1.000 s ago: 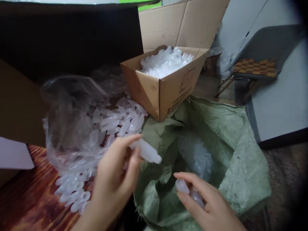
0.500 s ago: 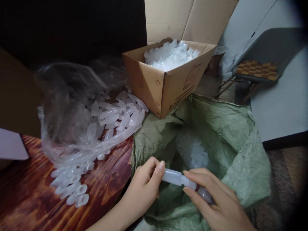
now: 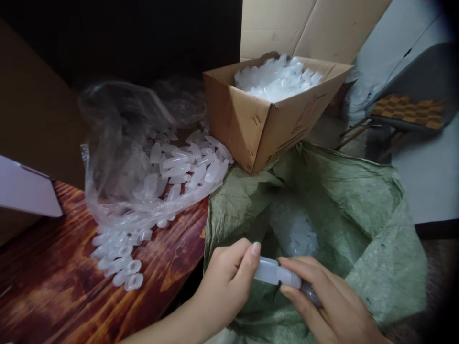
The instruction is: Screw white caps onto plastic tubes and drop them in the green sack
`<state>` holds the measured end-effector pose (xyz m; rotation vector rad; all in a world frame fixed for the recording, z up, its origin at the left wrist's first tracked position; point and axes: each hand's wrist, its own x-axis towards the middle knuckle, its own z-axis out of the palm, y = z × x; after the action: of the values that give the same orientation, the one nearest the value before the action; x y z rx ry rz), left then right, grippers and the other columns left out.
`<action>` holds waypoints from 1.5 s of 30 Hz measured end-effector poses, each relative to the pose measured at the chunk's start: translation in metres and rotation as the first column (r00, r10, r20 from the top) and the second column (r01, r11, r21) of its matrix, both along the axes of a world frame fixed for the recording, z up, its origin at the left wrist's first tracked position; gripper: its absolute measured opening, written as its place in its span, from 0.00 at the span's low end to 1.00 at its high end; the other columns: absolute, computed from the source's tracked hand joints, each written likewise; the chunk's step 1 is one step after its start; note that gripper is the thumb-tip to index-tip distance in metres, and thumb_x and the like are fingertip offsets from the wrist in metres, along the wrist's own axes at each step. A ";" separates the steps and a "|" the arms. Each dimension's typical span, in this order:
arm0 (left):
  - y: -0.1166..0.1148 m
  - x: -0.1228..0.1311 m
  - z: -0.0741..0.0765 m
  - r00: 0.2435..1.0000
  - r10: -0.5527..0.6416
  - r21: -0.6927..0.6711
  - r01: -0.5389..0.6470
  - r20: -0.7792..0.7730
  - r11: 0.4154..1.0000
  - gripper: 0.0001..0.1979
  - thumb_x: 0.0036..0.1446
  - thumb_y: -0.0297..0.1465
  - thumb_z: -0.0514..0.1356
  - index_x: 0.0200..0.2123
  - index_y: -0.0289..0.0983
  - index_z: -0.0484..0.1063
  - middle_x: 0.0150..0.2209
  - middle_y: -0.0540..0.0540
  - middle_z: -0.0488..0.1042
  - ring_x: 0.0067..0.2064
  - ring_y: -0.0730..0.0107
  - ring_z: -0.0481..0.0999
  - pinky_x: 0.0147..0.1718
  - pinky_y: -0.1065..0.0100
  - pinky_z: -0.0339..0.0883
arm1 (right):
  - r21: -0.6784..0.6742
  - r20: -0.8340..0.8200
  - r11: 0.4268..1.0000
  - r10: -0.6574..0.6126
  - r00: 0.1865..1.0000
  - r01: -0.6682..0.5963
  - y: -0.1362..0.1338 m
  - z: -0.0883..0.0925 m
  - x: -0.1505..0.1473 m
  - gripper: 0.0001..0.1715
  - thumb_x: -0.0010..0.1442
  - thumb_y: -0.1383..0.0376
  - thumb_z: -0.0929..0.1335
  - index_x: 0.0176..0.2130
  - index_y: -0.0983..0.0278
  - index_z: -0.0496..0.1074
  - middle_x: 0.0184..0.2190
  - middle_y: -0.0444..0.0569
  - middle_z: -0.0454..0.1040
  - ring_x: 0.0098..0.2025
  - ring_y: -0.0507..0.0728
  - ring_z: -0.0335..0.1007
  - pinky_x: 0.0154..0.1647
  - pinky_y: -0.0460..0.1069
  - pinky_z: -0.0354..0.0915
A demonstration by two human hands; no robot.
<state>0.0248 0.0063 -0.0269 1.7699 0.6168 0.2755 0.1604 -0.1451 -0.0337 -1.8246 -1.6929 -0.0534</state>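
Note:
Over the mouth of the green woven sack (image 3: 236, 196), both hands hold a translucent white plastic tube (image 3: 267, 270). My left hand (image 3: 227, 274) is closed around its left end, thumb on top. My right hand (image 3: 322, 296) pinches a ridged piece (image 3: 289, 277) at the tube's right end between thumb and fingertips. The two pieces sit end to end; I cannot tell how firmly they are joined. Another clear ridged plastic part (image 3: 310, 292) shows under the right fingers, mostly hidden. Inside the sack, a pile of pale plastic pieces (image 3: 303, 239) is visible.
A cardboard box (image 3: 233, 119) full of translucent pieces (image 3: 279, 79) stands behind the sack. On the reddish wooden table (image 3: 161, 267), a clear plastic bag (image 3: 114, 191) spills tapered pieces (image 3: 179, 165) and small caps (image 3: 122, 260). A chair (image 3: 409, 112) stands at right.
The view has shifted, so the box, table and sack appear farther right. Both hands keep hold of the tube and its ridged end, with little change in grip.

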 end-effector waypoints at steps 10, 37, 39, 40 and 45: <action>0.002 -0.007 -0.005 0.981 0.008 0.268 -0.060 0.192 0.962 0.20 0.68 0.33 0.47 0.22 0.36 0.54 0.19 0.55 0.53 0.20 0.81 0.54 0.22 0.71 0.45 | -0.227 -0.526 0.970 -0.048 0.849 -0.085 0.018 0.014 -0.002 0.36 0.71 0.48 0.48 0.25 0.62 0.66 0.17 0.40 0.61 0.18 0.49 0.61 0.17 0.43 0.58; 0.013 -0.010 0.014 0.994 0.098 0.303 -0.110 0.055 0.947 0.22 0.69 0.37 0.42 0.23 0.36 0.59 0.19 0.54 0.56 0.21 0.78 0.57 0.23 0.70 0.48 | -0.060 -0.132 0.972 0.216 0.967 -0.225 0.042 0.027 0.002 0.14 0.71 0.61 0.58 0.34 0.62 0.64 0.22 0.40 0.65 0.22 0.50 0.65 0.24 0.46 0.59; 0.011 -0.012 0.015 0.994 0.023 0.443 -0.070 0.111 0.894 0.21 0.70 0.34 0.42 0.24 0.36 0.61 0.20 0.53 0.58 0.21 0.77 0.59 0.24 0.70 0.50 | -0.082 -0.219 0.968 0.216 0.951 -0.238 0.038 0.026 0.001 0.13 0.70 0.61 0.58 0.34 0.61 0.64 0.22 0.39 0.65 0.22 0.49 0.66 0.24 0.44 0.60; 0.012 -0.012 0.016 0.992 -0.011 0.513 -0.057 0.128 0.856 0.19 0.69 0.33 0.43 0.26 0.36 0.62 0.22 0.52 0.61 0.23 0.76 0.62 0.26 0.70 0.53 | -0.096 -0.221 0.966 0.213 0.952 -0.238 0.035 0.025 0.004 0.13 0.70 0.61 0.59 0.34 0.61 0.64 0.22 0.38 0.66 0.23 0.48 0.67 0.25 0.44 0.61; 0.046 -0.004 0.025 0.989 0.101 0.824 -0.149 0.112 0.547 0.14 0.67 0.35 0.50 0.50 0.33 0.63 0.45 0.38 0.72 0.47 0.59 0.71 0.45 0.63 0.64 | -0.108 -0.005 0.952 -0.288 0.958 0.286 0.013 0.010 0.050 0.24 0.64 0.45 0.63 0.46 0.60 0.67 0.21 0.39 0.69 0.15 0.52 0.67 0.15 0.46 0.60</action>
<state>0.0212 0.0527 -0.0016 2.6354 0.6188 0.8281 0.2102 -0.1321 -0.0237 -2.1326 -1.4271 -0.0674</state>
